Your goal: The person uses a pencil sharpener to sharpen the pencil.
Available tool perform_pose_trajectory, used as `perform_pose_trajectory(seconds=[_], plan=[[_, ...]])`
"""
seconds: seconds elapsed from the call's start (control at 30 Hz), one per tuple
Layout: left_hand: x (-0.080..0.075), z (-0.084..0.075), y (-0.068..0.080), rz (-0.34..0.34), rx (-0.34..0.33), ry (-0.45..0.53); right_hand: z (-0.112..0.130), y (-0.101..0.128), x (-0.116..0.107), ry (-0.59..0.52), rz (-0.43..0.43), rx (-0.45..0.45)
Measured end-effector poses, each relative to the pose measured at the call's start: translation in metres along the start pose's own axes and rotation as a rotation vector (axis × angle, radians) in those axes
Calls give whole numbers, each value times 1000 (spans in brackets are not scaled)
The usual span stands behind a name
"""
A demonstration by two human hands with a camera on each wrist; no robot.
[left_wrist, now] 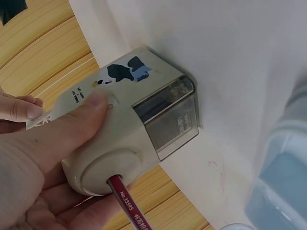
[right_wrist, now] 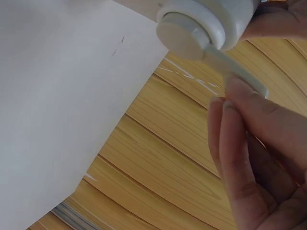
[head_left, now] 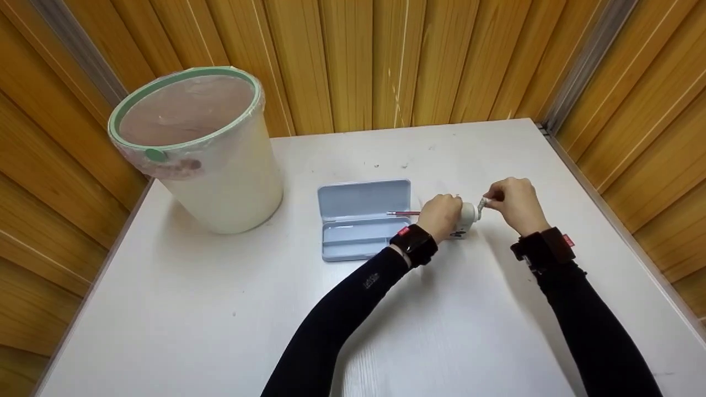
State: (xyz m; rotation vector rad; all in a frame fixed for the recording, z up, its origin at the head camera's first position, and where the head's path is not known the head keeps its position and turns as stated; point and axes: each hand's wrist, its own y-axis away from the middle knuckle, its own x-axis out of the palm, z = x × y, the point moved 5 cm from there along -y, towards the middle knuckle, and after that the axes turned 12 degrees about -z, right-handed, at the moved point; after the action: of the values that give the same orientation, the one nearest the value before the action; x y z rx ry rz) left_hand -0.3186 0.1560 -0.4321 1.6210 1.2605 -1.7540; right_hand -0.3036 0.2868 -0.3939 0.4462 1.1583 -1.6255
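My left hand grips a cream pencil sharpener with a printed dark figure and a clear shavings drawer. A red pencil is stuck point-first into the round hole on its front; its other end reaches out over the pencil case in the head view. On the sharpener's far side, my right hand pinches the end of the crank handle between thumb and fingers. The crank slants away from its round hub in the right wrist view. The pencil's tip is hidden inside the sharpener.
A light blue pencil case lies with its lid up, left of the sharpener. Farther left stands a tall pale bin with a green rim and a plastic liner. Wood-panel walls enclose the white table.
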Motion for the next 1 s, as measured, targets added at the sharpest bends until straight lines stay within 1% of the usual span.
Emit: perform_pose_trajectory(seconds=[0.1, 0.33, 0.47, 0.77, 1.0], plan=[[0, 0, 0, 0, 0, 3, -1, -4, 3, 15, -12, 6], [-1, 0, -2, 5, 3, 27, -7, -14, 13, 31, -72, 4], [-1, 2, -2, 4, 14, 37, -11, -18, 20, 28, -81, 12], [-3, 4, 1, -15, 49, 15, -21, -25, 38, 20, -43, 33], [-3, 1, 2, -33, 81, -20, -34, -25, 55, 14, 79, 64]])
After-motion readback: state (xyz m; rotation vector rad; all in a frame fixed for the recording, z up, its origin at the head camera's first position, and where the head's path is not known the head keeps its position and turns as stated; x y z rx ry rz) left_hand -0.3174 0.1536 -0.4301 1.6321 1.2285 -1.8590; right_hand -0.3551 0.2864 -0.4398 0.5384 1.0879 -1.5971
